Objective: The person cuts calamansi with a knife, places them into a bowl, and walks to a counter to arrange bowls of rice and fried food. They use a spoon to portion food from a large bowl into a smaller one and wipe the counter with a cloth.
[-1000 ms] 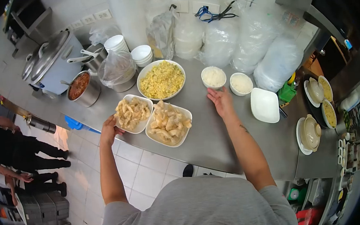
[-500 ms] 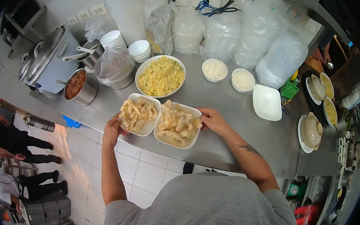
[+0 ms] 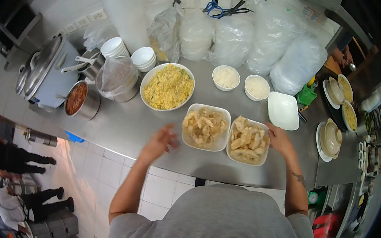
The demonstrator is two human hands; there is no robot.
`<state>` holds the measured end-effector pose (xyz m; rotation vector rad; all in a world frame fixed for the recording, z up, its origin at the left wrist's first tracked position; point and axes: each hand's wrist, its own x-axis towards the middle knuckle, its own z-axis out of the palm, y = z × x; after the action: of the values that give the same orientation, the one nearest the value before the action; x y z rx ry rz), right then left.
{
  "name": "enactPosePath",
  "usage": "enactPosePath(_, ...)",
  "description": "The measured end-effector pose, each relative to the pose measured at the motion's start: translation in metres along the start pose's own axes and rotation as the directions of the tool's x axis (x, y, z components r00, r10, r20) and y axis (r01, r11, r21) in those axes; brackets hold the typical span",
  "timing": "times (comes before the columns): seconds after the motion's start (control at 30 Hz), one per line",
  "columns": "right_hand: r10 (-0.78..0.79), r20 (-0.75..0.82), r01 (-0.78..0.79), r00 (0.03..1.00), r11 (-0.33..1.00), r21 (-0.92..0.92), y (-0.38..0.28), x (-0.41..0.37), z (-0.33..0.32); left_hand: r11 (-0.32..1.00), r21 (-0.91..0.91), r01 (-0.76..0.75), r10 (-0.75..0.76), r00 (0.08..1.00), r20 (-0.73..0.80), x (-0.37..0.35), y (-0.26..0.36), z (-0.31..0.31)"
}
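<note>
Two white square bowls of pale battered pieces stand side by side on the steel counter. My right hand (image 3: 279,137) grips the rim of the right bowl (image 3: 248,141), fingers at its right edge. Left of the left bowl (image 3: 206,127), my left hand (image 3: 161,142) is off it, fingers apart and holding nothing. Behind them is a large round bowl of yellow fried rice (image 3: 168,86). Two small bowls of white rice (image 3: 226,77) (image 3: 257,87) and an empty white square dish (image 3: 283,111) are to the right.
A pot of red-brown stew (image 3: 81,100) and a large lidded cooker (image 3: 46,70) stand at the left. Plastic-wrapped containers (image 3: 233,40) line the wall. A lidded clay pot (image 3: 329,140) is at the right. Two people (image 3: 14,154) (image 3: 30,203) are at the far left.
Both square bowls have moved right along the counter. My left hand has let go of the left bowl, and my right hand has moved right with the other.
</note>
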<state>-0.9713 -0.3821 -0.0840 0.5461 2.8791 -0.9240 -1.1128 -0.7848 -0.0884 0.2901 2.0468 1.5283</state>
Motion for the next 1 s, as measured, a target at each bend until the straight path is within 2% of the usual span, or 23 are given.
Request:
enactPosePath(0.03, -0.061, -0.049, 0.053, 0.997, 0.988, -0.148, 0.001, -0.002, 0.001, 0.995, 0.086, -0.050, 0.052, 0.998, -0.026, 0.008, 0.006, -0.027)
enactPosePath(0.07, -0.039, -0.105, 0.020, 0.994, 0.983, -0.182, -0.010, -0.005, -0.001, 0.959, 0.214, -0.184, 0.216, 0.967, -0.137, 0.024, 0.011, -0.063)
enactPosePath(0.1, -0.016, -0.160, -0.019, 0.987, 0.977, -0.214, -0.029, -0.012, -0.008, 0.905, 0.267, -0.332, 0.404, 0.867, -0.292, 0.044, 0.015, -0.101)
enactPosePath(0.13, 0.009, -0.216, -0.063, 0.976, 0.968, -0.244, -0.046, -0.019, -0.014, 0.676, 0.709, -0.200, 0.586, 0.730, -0.352, 0.068, 0.022, -0.149)
enactPosePath(0.17, 0.017, -0.252, -0.072, 0.968, 0.975, -0.210, -0.062, -0.022, -0.017, 0.530, 0.840, -0.115, 0.715, 0.594, -0.369, 0.084, 0.045, -0.182)
enactPosePath(0.2, 0.026, -0.291, -0.080, 0.956, 0.981, -0.175, -0.077, -0.023, -0.019, 0.438, 0.899, -0.014, 0.785, 0.494, -0.375, 0.109, 0.053, -0.219)
enactPosePath(0.23, 0.033, -0.333, -0.084, 0.942, 0.987, -0.139, -0.087, -0.023, -0.020, 0.378, 0.920, 0.104, 0.789, 0.484, -0.378, 0.137, 0.051, -0.264)
enactPosePath(0.27, 0.011, -0.332, -0.048, 0.943, 0.993, -0.104, -0.094, -0.022, -0.019, 0.373, 0.907, 0.194, 0.780, 0.465, -0.420, 0.160, 0.052, -0.294)
enactPosePath(0.37, -0.085, -0.352, 0.073, 0.932, 0.996, -0.047, -0.110, -0.020, -0.009, 0.202, 0.900, 0.387, 0.682, 0.603, -0.413, 0.203, 0.050, -0.352)
enactPosePath(0.43, -0.150, -0.392, 0.133, 0.908, 0.989, -0.070, -0.119, -0.020, -0.005, 0.072, 0.894, 0.441, 0.668, 0.644, -0.372, 0.218, 0.044, -0.363)
enactPosePath(0.47, -0.133, -0.395, 0.109, 0.909, 0.991, -0.083, -0.122, -0.019, -0.004, 0.004, 0.885, 0.465, 0.657, 0.666, -0.353, 0.224, 0.041, -0.370)
enactPosePath(0.57, -0.107, -0.402, 0.063, 0.910, 0.991, -0.122, -0.121, -0.013, -0.005, -0.182, 0.821, 0.541, 0.342, 0.818, -0.463, 0.229, 0.052, -0.373)
enactPosePath(0.67, -0.133, -0.406, 0.076, 0.904, 0.985, -0.152, -0.118, -0.006, -0.006, -0.287, 0.814, 0.505, 0.186, 0.863, -0.470, 0.232, 0.057, -0.386)
enactPosePath(0.7, -0.151, -0.412, 0.091, 0.899, 0.983, -0.161, -0.120, -0.004, -0.005, -0.224, 0.829, 0.513, 0.307, 0.844, -0.440, 0.232, 0.054, -0.395)
enactPosePath(0.77, -0.169, -0.418, 0.116, 0.893, 0.982, -0.148, -0.120, 0.002, -0.001, -0.112, 0.855, 0.506, 0.547, 0.750, -0.372, 0.236, 0.039, -0.416)
enactPosePath(0.87, -0.154, -0.450, 0.102, 0.880, 0.985, -0.138, -0.117, 0.008, 0.003, -0.168, 0.874, 0.455, 0.635, 0.728, -0.258, 0.246, 0.019, -0.431)
enactPosePath(0.97, -0.200, -0.462, 0.127, 0.864, 0.974, -0.186, -0.110, 0.006, -0.003, -0.170, 0.815, 0.554, 0.452, 0.779, -0.436, 0.247, 0.021, -0.434)
enactPosePath(1.0, -0.188, -0.475, 0.104, 0.860, 0.975, -0.197, -0.106, 0.003, -0.006, -0.201, 0.800, 0.565, 0.453, 0.778, -0.435, 0.243, 0.023, -0.434)
